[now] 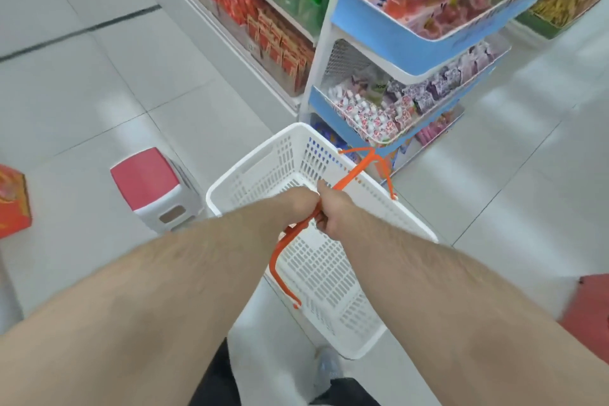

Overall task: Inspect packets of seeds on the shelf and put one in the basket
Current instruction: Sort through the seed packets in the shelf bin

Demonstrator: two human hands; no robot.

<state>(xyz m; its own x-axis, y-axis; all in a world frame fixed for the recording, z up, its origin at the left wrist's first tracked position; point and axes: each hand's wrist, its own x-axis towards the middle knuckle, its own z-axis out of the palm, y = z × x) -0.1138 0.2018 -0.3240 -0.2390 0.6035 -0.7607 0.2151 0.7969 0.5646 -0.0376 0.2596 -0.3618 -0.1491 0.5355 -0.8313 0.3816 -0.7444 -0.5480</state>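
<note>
Both hands grip the basket's orange handles.

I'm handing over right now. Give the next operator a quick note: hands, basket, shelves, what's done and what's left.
Left hand and right hand both grip the orange handles of the white basket, held above the floor.
The basket looks empty.
The tiered rack of wrapped sweets stands just ahead; the long shelf of packets runs to its left.
Done: basket picked up.
Left: find the seed packets (labels too blurred to tell), inspect them, and put one in the basket.
</note>
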